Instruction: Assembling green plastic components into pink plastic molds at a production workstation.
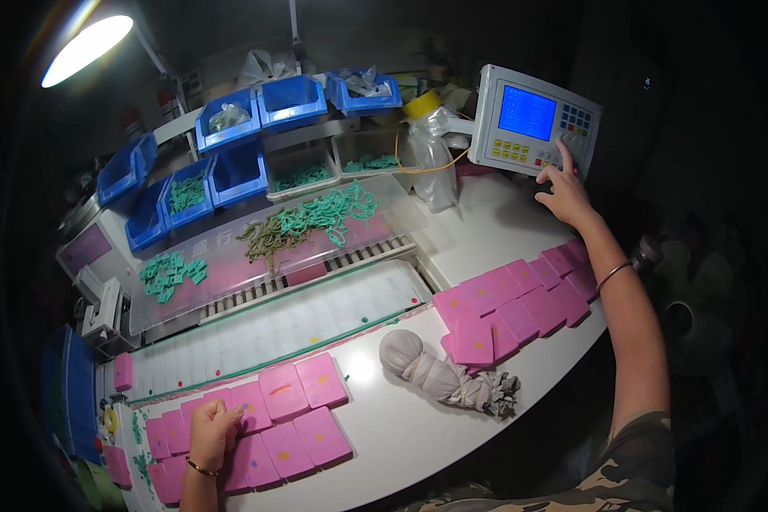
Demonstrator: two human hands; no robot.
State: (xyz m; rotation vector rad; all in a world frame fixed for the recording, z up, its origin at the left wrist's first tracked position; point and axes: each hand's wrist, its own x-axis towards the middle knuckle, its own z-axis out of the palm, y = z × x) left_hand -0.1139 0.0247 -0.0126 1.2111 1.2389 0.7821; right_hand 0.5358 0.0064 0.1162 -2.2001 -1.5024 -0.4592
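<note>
My right hand [566,192] reaches up to a grey control panel [482,128] with a lit blue screen. Its index finger is stretched out at the keys beside the screen, and it holds nothing. At the lower left, my left hand [213,433] is closed in a loose fist over two rows of pink flat blocks [292,450]; nothing shows in its fingers. Between the hands lies a bundle wrapped in pale cloth [439,375], dark at its ragged end. More pink blocks [520,314] lie overlapping on the right of the white table [384,452].
A long white tray with a green edge [273,328] runs across the table. Behind it, a clear sheet [166,311] bears green and brown pieces [328,209]. Blue bins [290,107] stand at the back, near a plastic bag [435,166]. A lamp [87,49] shines at upper left.
</note>
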